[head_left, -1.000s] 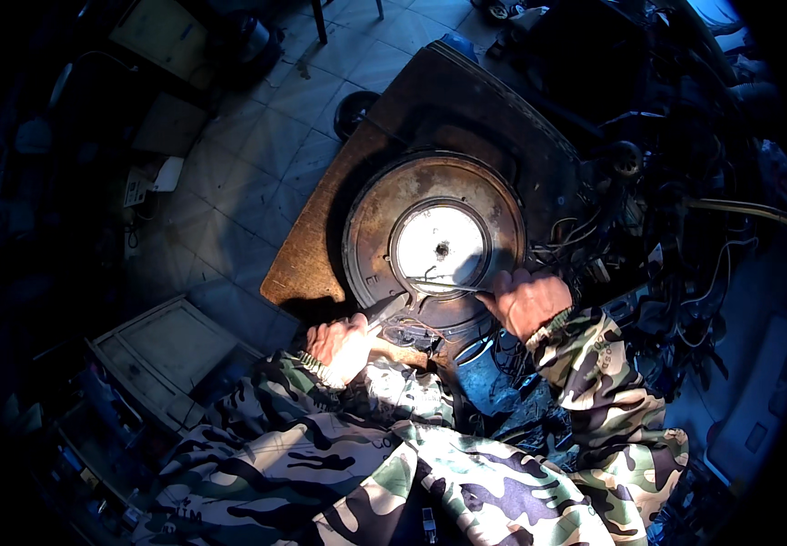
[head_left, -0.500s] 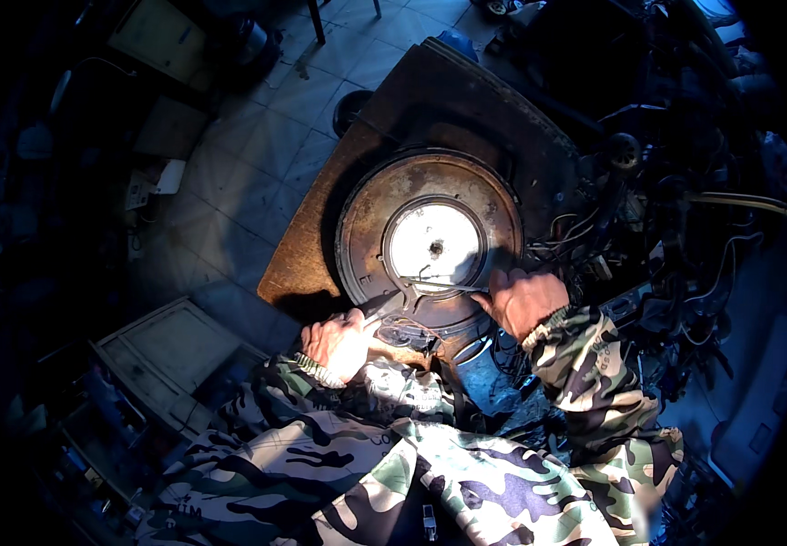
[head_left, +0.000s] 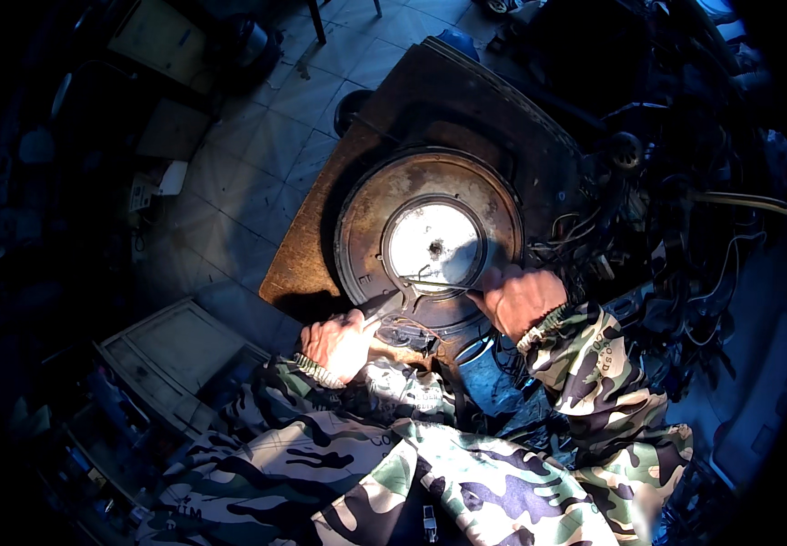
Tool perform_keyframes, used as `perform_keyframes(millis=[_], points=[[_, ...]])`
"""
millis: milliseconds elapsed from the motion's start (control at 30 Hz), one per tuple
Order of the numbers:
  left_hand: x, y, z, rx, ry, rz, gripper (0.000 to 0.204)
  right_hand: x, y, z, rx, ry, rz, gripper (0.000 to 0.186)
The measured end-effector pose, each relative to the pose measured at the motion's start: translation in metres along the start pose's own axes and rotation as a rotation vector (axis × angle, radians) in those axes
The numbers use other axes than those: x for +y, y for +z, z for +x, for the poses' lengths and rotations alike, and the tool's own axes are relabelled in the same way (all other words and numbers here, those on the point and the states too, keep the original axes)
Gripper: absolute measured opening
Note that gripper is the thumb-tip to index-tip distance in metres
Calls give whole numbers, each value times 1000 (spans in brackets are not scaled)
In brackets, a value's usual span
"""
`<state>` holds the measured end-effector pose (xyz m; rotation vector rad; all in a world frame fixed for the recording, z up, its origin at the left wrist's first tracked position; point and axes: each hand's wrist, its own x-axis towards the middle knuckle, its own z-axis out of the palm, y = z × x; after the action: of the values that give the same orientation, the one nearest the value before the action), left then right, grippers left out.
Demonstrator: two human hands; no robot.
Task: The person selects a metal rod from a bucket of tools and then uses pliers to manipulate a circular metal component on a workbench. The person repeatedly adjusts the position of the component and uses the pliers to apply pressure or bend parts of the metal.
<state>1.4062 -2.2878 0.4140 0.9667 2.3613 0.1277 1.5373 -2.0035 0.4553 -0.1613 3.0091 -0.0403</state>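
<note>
A large round rusty metal part [head_left: 466, 173] with a bright pale centre [head_left: 421, 232] lies flat on a brown board. Closed around a tool with a flat grey blade [head_left: 382, 304], my left hand [head_left: 331, 346] is at the part's lower left rim. The blade's tip is by the lower edge of the pale centre. In my closed right hand [head_left: 522, 300] is a thin metal rod [head_left: 439, 284], its far end hidden in the fist. The rod crosses the lower part of the pale centre, its tip near the blade. Thin wires [head_left: 411, 326] come out at the near rim.
The brown board [head_left: 307, 259] carries the round part. A blue bucket [head_left: 489, 382] stands below it, beside my right sleeve. Dark tangled cables and machine parts [head_left: 630, 227] crowd the right. At lower left is a pale cabinet [head_left: 179, 355]; tiled floor [head_left: 229, 200] lies beyond.
My right hand has shifted slightly left and up with the rod, and its sleeve has moved a little. The left hand and the round part look almost the same.
</note>
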Motion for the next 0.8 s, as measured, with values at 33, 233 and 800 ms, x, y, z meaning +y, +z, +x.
perform_keyframes(millis=[33, 233, 800], points=[[0, -1, 2, 6, 22, -12, 41, 1, -2, 0, -9, 17, 10, 39], [-2, -2, 0, 43, 66, 20, 40, 11, 0, 11, -314, 204, 133, 45], [-6, 23, -8, 93, -59, 36, 38, 28, 29, 13, -371, 193, 151, 48]])
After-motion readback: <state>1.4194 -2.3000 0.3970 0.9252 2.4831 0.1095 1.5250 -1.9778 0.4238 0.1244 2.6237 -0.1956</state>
